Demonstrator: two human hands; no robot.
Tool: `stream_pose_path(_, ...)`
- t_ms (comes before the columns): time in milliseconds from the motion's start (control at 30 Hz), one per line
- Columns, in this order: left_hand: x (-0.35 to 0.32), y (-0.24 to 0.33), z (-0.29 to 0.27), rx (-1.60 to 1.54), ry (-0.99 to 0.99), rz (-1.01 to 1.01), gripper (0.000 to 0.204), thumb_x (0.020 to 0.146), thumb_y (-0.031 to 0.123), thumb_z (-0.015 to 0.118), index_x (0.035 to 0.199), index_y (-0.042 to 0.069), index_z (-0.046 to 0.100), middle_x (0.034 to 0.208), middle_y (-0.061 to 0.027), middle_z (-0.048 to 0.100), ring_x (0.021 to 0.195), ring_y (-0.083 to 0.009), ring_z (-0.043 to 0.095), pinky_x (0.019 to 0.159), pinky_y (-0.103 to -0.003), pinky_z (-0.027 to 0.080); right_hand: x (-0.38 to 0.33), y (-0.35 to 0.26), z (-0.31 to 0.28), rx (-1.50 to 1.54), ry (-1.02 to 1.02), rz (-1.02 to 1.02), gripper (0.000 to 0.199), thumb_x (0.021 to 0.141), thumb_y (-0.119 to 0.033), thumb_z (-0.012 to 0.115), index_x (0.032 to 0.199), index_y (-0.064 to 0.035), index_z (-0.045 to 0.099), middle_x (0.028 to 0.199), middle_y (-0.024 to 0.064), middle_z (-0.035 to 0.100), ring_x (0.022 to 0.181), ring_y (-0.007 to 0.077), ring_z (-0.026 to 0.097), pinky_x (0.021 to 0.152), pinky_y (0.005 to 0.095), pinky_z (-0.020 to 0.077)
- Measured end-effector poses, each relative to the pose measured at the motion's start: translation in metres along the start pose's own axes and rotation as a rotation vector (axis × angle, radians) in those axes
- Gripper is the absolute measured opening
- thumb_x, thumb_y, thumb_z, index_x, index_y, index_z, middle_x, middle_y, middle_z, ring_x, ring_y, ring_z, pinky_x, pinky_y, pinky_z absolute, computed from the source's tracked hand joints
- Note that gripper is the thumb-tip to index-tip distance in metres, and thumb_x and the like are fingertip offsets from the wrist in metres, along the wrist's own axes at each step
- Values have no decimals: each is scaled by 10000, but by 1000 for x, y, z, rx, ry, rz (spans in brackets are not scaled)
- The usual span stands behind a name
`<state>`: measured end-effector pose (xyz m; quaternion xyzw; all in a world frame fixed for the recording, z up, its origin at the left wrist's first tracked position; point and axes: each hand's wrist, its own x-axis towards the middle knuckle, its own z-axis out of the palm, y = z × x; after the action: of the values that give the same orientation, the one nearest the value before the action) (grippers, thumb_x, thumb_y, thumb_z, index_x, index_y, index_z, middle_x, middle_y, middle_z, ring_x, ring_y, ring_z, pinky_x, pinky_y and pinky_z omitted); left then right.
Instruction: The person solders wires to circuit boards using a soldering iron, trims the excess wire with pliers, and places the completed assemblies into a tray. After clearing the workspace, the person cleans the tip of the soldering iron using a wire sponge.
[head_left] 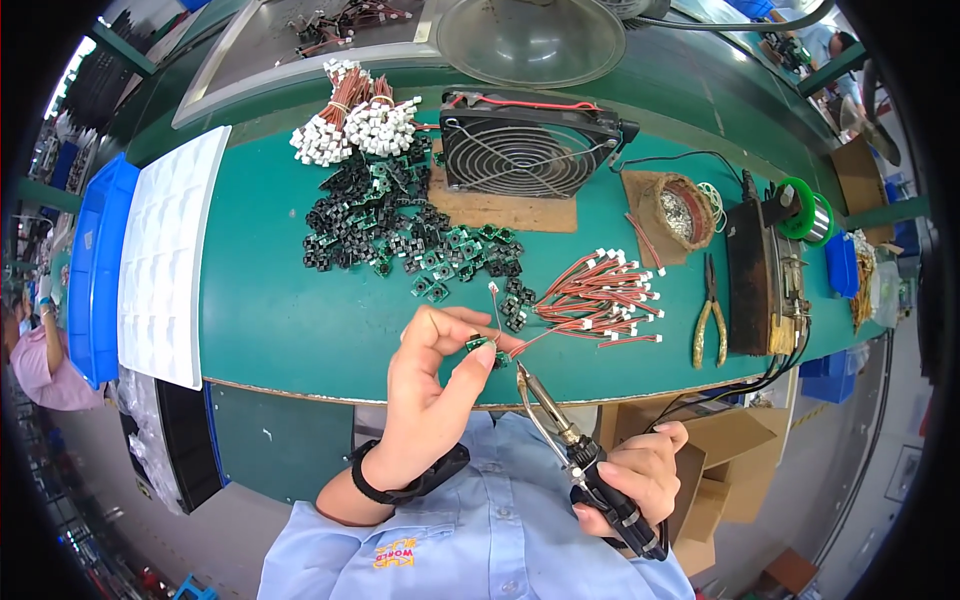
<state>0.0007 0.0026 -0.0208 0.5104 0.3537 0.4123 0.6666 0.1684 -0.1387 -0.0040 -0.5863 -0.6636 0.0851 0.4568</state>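
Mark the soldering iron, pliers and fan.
Soldering iron [583,452], head view: black section at mid-length.
Pliers [711,299], head view: the pivot.
Fan [523,158], head view: centre of the grille.

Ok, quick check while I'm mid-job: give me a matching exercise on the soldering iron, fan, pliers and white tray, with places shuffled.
Things:
1. Soldering iron
2. Fan
3. Pliers
4. White tray

Places:
A. Standing on a brown board
B. Beside the blue bin
C. In the right hand
D. Just left of the black box

Pairs: 1-C, 2-A, 3-D, 4-B
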Motion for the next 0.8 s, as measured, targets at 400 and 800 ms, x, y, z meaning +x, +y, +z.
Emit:
stream_pose_path(400, -2, -1, 1, 68, 19, -48, 132, 847, 13, 529, 867, 48, 403, 904, -110, 666, 1013, -167, 518, 915, -341, 338, 1, 0, 0, 1, -19, 13, 372, 577, -310, 786, 872, -122, 660, 704, -26, 611, 667, 143, 532, 775, 343, 314)
stream_pose_path(800, -4, -6, -4, 206, -53, 44, 94, 857, 4, 491, 914, 33, 422, 1050, -157, 527, 912, -255, 631, 816, -336, 451, -3, 1, 0, -12, -21, 7, 377, 579, -313, 783, 882, -125, 659, 704, -21, 605, 674, 149, 529, 785, 351, 320)
